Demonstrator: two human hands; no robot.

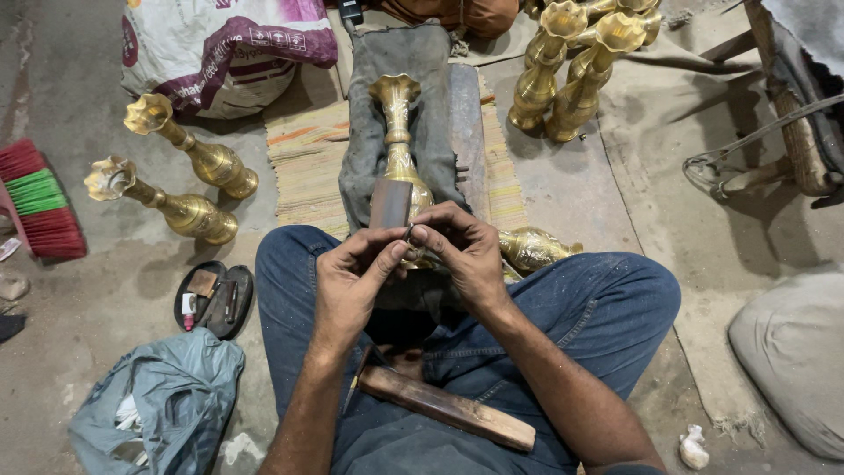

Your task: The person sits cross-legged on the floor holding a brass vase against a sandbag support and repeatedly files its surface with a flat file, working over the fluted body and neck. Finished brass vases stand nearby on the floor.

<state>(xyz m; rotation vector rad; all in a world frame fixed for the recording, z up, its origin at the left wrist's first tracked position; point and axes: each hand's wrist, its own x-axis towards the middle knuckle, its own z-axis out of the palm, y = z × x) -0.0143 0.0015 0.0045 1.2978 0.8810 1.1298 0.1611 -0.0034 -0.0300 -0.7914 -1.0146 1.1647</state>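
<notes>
A brass vase (398, 141) lies lengthwise on a grey cloth (413, 62) draped over a wooden block, its fluted mouth pointing away and its round body tucked just under the hands. The left hand (347, 281) and right hand (462, 251) meet above the vase's base, fingertips pinched together on a small thin metal piece (410, 234) that is too tiny to identify; both hands are closed in a grasp. A hammer (440, 406) with a wooden handle rests across the lap on the blue jeans. Another brass vase (532, 248) lies beside the right knee. Two more vases (176, 180) lie on the concrete floor to the left, near a red and green brush (35, 198).
</notes>
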